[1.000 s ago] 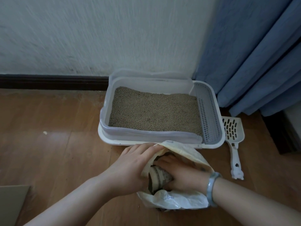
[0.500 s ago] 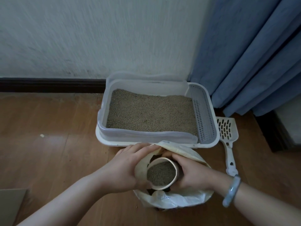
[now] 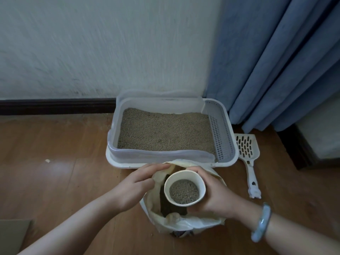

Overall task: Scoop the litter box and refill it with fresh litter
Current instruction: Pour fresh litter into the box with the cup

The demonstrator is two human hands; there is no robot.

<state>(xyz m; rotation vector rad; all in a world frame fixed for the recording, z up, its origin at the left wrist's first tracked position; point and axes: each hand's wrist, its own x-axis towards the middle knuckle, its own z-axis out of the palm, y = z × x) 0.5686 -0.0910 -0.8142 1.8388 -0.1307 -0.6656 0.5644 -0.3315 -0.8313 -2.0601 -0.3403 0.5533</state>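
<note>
The right hand (image 3: 219, 197), gripping the paper cup (image 3: 195, 179), had raised it upright out of the bag (image 3: 202, 222), filled with grey litter (image 3: 184, 190). The left hand (image 3: 134, 186) still pinched the bag's rim, beside the litter box (image 3: 165, 155).

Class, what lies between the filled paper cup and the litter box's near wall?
In the head view: fingertips of the right hand round the cup, then the litter bag rim, overlapping the litter box base. No bare floor shows.
</note>
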